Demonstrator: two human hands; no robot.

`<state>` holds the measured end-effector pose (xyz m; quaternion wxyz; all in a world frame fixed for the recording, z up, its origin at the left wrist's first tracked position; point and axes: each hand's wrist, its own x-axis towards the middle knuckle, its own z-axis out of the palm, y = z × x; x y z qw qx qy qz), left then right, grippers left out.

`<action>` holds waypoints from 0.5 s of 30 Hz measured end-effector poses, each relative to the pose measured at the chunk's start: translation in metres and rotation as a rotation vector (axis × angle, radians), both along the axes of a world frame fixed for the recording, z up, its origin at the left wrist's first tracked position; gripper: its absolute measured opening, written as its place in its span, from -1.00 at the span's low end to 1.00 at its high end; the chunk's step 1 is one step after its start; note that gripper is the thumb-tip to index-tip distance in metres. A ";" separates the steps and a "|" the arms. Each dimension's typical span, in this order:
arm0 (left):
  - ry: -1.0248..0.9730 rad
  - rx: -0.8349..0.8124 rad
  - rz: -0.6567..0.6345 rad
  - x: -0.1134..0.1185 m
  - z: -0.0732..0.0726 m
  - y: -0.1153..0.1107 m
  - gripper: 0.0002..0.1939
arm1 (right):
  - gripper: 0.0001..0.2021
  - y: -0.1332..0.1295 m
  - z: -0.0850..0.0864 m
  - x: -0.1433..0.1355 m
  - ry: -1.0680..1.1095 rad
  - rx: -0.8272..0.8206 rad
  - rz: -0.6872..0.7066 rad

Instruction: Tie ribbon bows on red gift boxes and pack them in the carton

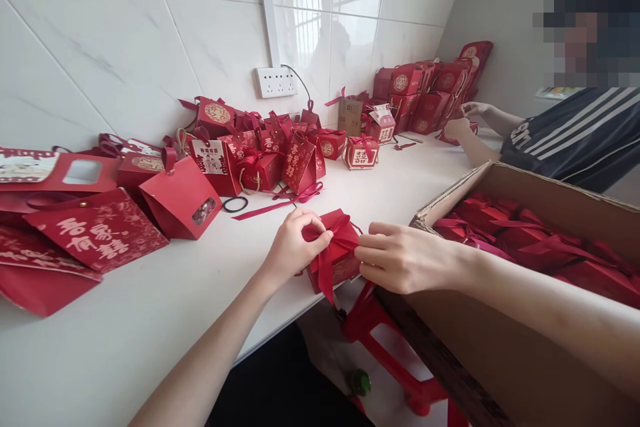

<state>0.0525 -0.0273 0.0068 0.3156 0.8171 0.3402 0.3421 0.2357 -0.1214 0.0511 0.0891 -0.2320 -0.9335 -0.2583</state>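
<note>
A small red gift box (334, 267) stands at the counter's front edge, with a red ribbon (326, 273) tied across its top. My left hand (295, 247) pinches the ribbon at the left of the bow, thumb and forefinger together. On the other side, my right hand (400, 257) has its fingers curled in at the ribbon's right part; its fingertips are partly hidden. One ribbon tail hangs down the front of the box. Beyond the hands lies a loose red ribbon (280, 203) beside a black ring (235, 204).
A cardboard carton (450, 197) holding several red ribboned boxes stands at the right. Red gift boxes (260, 167) line the wall, with more stacked (425, 93) in the far corner. A co-worker (565, 133) handles a red box there. Below is a red stool (395, 353).
</note>
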 end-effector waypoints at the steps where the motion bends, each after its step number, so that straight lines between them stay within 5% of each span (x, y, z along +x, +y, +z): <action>1: -0.002 -0.002 -0.011 -0.001 0.000 0.001 -0.87 | -0.68 -0.001 0.000 0.000 0.017 -0.060 -0.002; 4: -0.013 -0.019 -0.058 -0.002 0.001 0.003 -0.87 | -0.65 0.002 0.001 0.002 0.308 -0.381 -0.119; 7: -0.043 -0.043 -0.129 -0.001 0.000 0.004 -0.87 | -0.49 0.014 0.001 0.004 0.748 -0.659 -0.567; 10: -0.069 -0.017 -0.168 0.002 -0.002 0.002 -0.87 | -0.41 0.026 -0.005 0.002 0.855 -0.856 -0.906; 15: -0.059 0.120 0.085 -0.001 -0.005 -0.007 -0.83 | -0.55 0.029 -0.014 -0.003 0.843 -0.913 -0.875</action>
